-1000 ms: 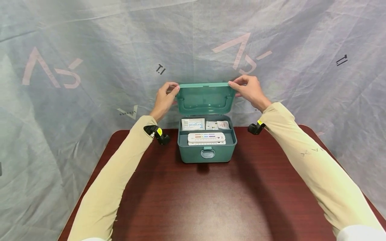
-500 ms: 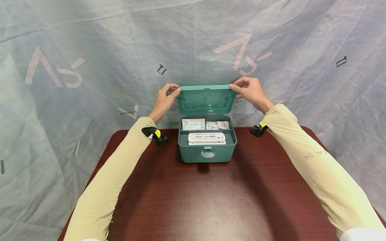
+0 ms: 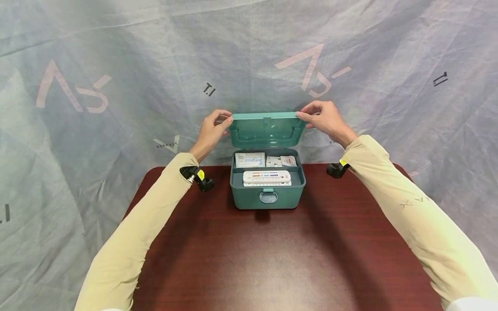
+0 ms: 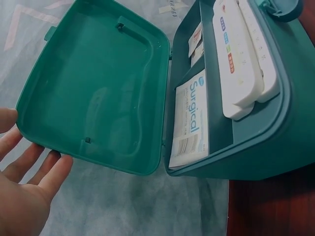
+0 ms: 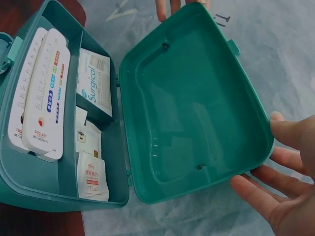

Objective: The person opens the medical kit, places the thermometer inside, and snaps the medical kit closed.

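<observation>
A teal plastic storage box [image 3: 243, 199] stands at the back of the table with its hinged lid [image 3: 267, 133] raised. My left hand [image 3: 212, 131] grips the lid's left corner; the left wrist view shows its thumb at the edge and fingers beneath. On the opposite corner, my right hand [image 3: 327, 119] holds the lid between thumb and fingers. White thermometers [image 5: 47, 93] with coloured markings lie stacked in the front compartment. Behind them, a white packet marked "Surgical" [image 4: 191, 118] sits in one rear section, and small white sachets [image 5: 91, 167] occupy the other.
The box rests on a dark red-brown table [image 3: 264, 255]. Close behind it hangs a grey printed cloth [image 3: 249, 56], which also covers both sides. A ring-shaped latch [image 3: 268, 197] is on the box's front.
In the head view the lid's top edge has come down slightly, both hands moving with it and keeping their hold. The box and its contents have stayed put.
</observation>
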`<state>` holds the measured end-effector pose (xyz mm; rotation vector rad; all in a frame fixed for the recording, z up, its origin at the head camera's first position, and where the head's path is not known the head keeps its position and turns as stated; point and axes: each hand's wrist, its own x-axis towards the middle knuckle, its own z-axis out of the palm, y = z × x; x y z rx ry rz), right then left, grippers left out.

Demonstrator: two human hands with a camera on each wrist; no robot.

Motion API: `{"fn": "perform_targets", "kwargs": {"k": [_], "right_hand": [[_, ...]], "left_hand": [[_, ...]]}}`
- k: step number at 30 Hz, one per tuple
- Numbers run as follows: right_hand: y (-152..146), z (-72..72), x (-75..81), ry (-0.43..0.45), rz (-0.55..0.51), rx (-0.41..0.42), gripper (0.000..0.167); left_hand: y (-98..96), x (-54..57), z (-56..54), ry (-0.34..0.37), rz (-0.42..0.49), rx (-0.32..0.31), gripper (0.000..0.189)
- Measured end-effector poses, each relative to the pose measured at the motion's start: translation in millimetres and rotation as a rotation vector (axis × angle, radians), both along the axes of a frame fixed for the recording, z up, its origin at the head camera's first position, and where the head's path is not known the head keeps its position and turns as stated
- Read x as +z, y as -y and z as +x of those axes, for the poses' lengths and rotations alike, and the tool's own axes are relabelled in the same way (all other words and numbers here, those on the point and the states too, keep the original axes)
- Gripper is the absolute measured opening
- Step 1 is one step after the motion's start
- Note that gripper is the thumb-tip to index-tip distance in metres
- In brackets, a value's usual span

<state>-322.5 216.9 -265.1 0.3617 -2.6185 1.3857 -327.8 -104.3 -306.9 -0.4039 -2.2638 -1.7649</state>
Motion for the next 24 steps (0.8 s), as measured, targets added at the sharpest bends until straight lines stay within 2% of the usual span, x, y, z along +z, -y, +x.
{"fn": "perform_targets", "kwargs": {"k": [15,24], "right_hand": [[1,6.0,1.4,0.024,0.034,0.071,0.042],[-4,11.5,0.5,0.047,0.015,0.098,0.043]], "left_hand": [[3.4,-6.1,7.1,-0.040,0.000,0.036,0.030],[1.7,-8.7,13.8,-0.056,-0.002,0.026,0.028]]}}
